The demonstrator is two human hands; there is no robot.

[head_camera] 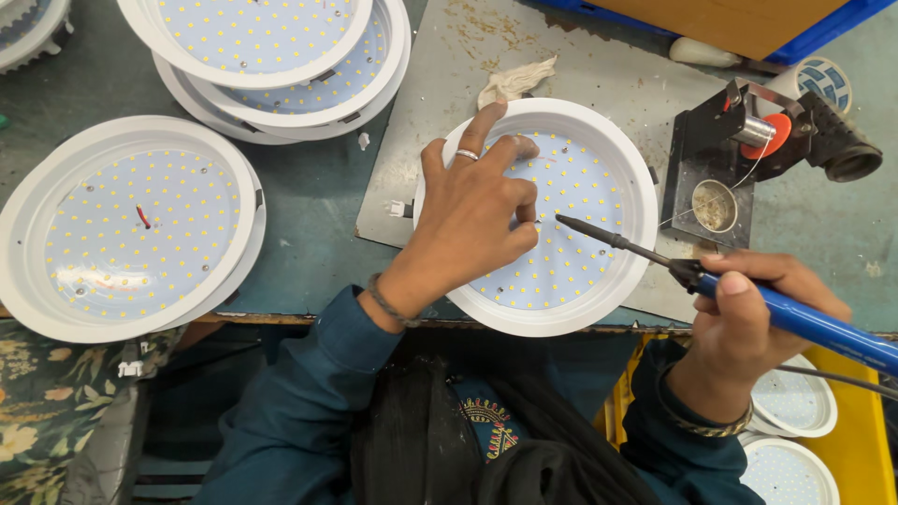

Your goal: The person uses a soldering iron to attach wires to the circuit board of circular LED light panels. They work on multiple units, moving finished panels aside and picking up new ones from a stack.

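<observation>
Head view. Teal bench (pixel 309 252), worn and stained, with a grey metal work plate (pixel 599 65) laid toward its near edge.

Item: round white LED lamp panel (pixel 547 215), lying flat on that plate, its rim overhanging the near edge of the bench. Yellow diode dots cover its face.

Item: my left hand (pixel 468 220), palm down on the panel's left half, fingers spread and pressing, thumb and forefinger pinched near the centre; whether they grip a wire I cannot tell.

Item: my right hand (pixel 739 327), fingers wrapped tight around the blue-handled soldering iron (pixel 711 281). Its dark tip sits at the panel's centre, just beside my left fingertips.

Item: black iron stand (pixel 711 178) with a tin of tip cleaner, at the plate's right edge; solder spool above it.

Item: finished or waiting panels, one at the bench's left edge (pixel 131 224), a stack at the far edge (pixel 281 56).

Step in hand, as I judge it: soldering a joint at the panel's centre. Next move calls for a steady tip and an unmoving panel.
</observation>
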